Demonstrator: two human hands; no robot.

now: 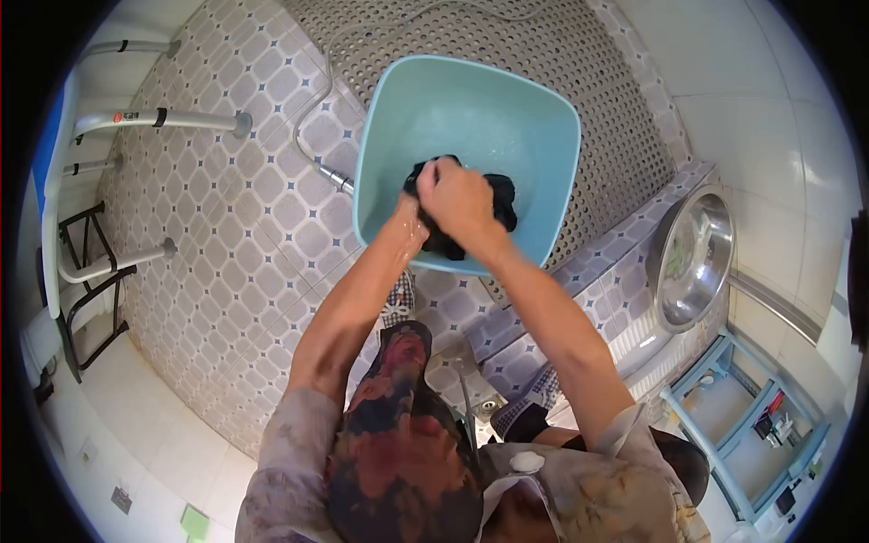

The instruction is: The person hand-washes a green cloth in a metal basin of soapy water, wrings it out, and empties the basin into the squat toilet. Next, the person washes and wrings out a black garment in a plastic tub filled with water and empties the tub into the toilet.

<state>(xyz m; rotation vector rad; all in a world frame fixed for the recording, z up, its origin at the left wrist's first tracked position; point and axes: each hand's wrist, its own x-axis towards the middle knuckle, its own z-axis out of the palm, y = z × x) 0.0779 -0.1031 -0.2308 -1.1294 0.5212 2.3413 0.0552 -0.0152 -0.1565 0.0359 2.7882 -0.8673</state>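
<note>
A large turquoise basin (534, 118) stands on the floor in front of me. Dark wet cloth (503, 201) lies bunched inside it, near the side closest to me. My right hand (457, 204) is closed on the cloth, with its fingers curled at the upper left of the bundle. Beside and partly under it, my left hand (412, 217) is against the same cloth; its fingers are hidden behind the right hand and the fabric. The wrist of my left hand looks wet.
A shower hose with a metal head (337, 178) lies at the basin's left. Perforated grey matting (625, 145) runs behind it. To the right are a steel bowl (692, 258) and a blue shelf rack (724, 407). Metal-legged furniture (172, 119) stands left.
</note>
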